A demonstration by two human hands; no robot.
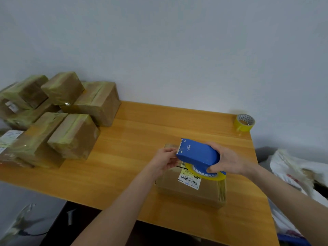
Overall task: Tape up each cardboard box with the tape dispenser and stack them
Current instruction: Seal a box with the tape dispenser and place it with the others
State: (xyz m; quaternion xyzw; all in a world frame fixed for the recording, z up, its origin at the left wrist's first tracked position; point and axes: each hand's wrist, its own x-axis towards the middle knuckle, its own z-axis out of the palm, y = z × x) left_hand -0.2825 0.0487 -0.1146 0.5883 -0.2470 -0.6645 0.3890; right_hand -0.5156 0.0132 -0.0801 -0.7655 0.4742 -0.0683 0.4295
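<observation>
Blue tape dispenser [197, 155] is gripped at its rounded end by the right hand [226, 159], above a labelled cardboard box [191, 189] on the wooden table [134, 139]. Left hand [166, 159] pinches the tape end at its cutter; taped boxes [53, 118] sit stacked far left.

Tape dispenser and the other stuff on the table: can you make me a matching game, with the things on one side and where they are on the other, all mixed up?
Things
1. tape dispenser
2. spare tape roll
3. box with barcode label
4. taped boxes

Places
A. piled at the left end of the table
B. gripped by the right hand
C. alone at the far right corner
D. on the table, under the dispenser

Pairs: 1-B, 2-C, 3-D, 4-A
</observation>
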